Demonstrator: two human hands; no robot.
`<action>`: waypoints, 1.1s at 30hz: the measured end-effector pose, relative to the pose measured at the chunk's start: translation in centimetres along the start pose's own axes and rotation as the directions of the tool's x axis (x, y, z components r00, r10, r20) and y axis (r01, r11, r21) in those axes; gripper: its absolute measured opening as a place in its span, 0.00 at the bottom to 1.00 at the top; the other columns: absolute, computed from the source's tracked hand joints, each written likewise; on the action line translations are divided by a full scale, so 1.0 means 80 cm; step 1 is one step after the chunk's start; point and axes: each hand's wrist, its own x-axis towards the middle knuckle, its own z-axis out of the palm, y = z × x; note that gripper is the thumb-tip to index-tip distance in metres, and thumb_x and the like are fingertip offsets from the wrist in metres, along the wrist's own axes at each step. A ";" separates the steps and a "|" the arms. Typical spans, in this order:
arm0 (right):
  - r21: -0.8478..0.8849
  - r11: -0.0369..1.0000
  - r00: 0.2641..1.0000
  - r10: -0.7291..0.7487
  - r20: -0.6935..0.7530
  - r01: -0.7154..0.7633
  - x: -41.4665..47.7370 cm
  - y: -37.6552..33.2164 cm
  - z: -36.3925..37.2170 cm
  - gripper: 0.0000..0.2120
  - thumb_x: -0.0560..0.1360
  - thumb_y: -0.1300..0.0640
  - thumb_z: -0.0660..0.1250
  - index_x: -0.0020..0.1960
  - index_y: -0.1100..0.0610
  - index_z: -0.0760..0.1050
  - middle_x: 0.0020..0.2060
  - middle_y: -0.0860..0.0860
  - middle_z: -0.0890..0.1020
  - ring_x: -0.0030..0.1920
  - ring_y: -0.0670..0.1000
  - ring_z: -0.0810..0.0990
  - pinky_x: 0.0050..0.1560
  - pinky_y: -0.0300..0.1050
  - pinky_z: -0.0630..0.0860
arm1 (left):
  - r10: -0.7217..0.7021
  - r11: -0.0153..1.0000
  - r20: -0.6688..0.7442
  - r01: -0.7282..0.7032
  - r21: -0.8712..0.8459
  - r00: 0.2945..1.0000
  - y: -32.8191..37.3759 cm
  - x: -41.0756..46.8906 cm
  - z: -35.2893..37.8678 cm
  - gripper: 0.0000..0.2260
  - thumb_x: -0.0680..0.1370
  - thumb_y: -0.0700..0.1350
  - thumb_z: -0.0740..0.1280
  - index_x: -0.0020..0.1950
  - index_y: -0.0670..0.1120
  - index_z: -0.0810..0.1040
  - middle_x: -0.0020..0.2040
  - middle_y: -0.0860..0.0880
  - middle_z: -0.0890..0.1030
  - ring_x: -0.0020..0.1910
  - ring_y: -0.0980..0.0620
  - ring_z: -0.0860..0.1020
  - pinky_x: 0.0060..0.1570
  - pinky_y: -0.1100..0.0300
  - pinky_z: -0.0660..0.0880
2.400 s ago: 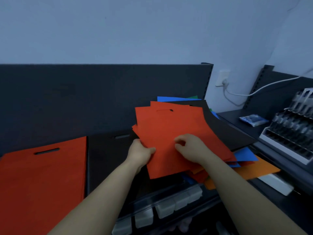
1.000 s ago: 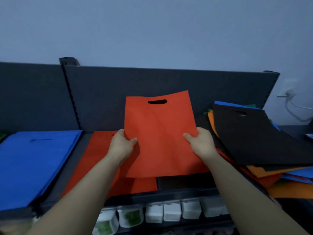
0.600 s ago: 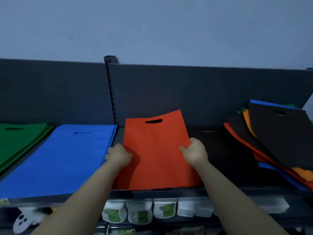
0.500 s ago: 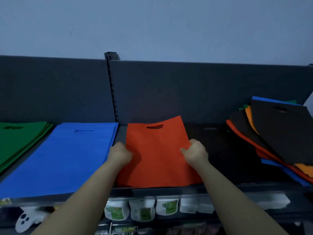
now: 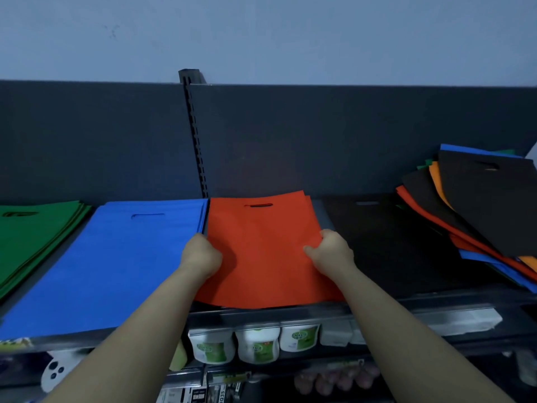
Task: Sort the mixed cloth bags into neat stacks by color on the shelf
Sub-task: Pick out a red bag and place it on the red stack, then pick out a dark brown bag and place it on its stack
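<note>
Your left hand (image 5: 202,255) and right hand (image 5: 329,253) each have a closed grip pinching a side edge of the red bag (image 5: 261,257). The bag lies flat on the shelf (image 5: 436,301) on top of the red stack, handle slot at 12 o'clock. Before letting go, square it: a lower bag's edge peeks out at its 1 o'clock corner. Don't let it overlap the blue stack (image 5: 116,257) just beside it at 9 o'clock or the black stack (image 5: 392,242) at 3 o'clock. Release both sides together, then smooth it down. The mixed pile (image 5: 479,213) sits at 2 o'clock.
</note>
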 end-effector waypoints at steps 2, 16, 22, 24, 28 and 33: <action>-0.043 0.999 1.000 -0.005 -0.003 0.005 -0.002 -0.003 0.000 0.16 0.73 0.48 0.68 0.55 0.56 0.73 0.53 0.54 0.79 0.57 0.57 0.78 0.61 0.52 0.71 | 0.031 0.999 -0.013 -0.031 0.034 0.999 0.001 -0.002 -0.001 0.10 0.75 0.36 0.64 0.56 0.36 0.72 0.53 0.39 0.78 0.47 0.42 0.76 0.38 0.57 0.69; -0.207 0.973 0.984 -0.128 -0.125 0.101 -0.014 0.009 -0.050 0.24 0.75 0.48 0.65 0.69 0.54 0.69 0.65 0.56 0.72 0.63 0.58 0.71 0.62 0.50 0.67 | 0.249 0.943 -0.032 -0.234 0.238 0.968 0.038 -0.010 0.001 0.20 0.76 0.51 0.65 0.63 0.40 0.72 0.61 0.40 0.76 0.60 0.39 0.74 0.57 0.49 0.74; -0.269 0.960 0.962 -0.146 -0.233 0.081 -0.010 0.049 -0.119 0.25 0.76 0.48 0.65 0.70 0.54 0.68 0.67 0.54 0.72 0.67 0.56 0.69 0.66 0.50 0.64 | 0.451 0.862 -0.033 -0.426 0.272 0.892 0.123 -0.044 0.026 0.20 0.76 0.54 0.64 0.64 0.45 0.74 0.63 0.43 0.77 0.62 0.40 0.74 0.60 0.49 0.73; -0.280 0.958 0.950 -0.137 -0.280 0.055 -0.008 0.071 -0.146 0.23 0.76 0.48 0.65 0.69 0.54 0.70 0.66 0.54 0.73 0.66 0.56 0.70 0.66 0.50 0.65 | 0.516 0.833 -0.020 -0.497 0.243 0.856 0.156 -0.060 0.044 0.19 0.76 0.53 0.65 0.63 0.45 0.76 0.62 0.44 0.78 0.62 0.40 0.75 0.60 0.50 0.73; -0.291 0.957 0.929 -0.104 -0.356 -0.005 0.002 0.121 -0.206 0.22 0.76 0.48 0.64 0.68 0.54 0.71 0.63 0.53 0.75 0.63 0.56 0.72 0.63 0.51 0.68 | 0.611 0.782 0.026 -0.608 0.140 0.792 0.218 -0.086 0.092 0.17 0.76 0.52 0.66 0.61 0.45 0.77 0.59 0.45 0.81 0.61 0.43 0.77 0.59 0.53 0.74; -0.285 0.950 0.921 0.006 -0.390 -0.127 0.016 0.206 -0.278 0.21 0.77 0.47 0.63 0.66 0.56 0.72 0.62 0.55 0.76 0.62 0.59 0.74 0.61 0.51 0.69 | 0.623 0.780 0.151 -0.625 -0.039 0.768 0.291 -0.127 0.164 0.14 0.76 0.51 0.67 0.58 0.46 0.79 0.53 0.49 0.82 0.55 0.48 0.79 0.54 0.59 0.73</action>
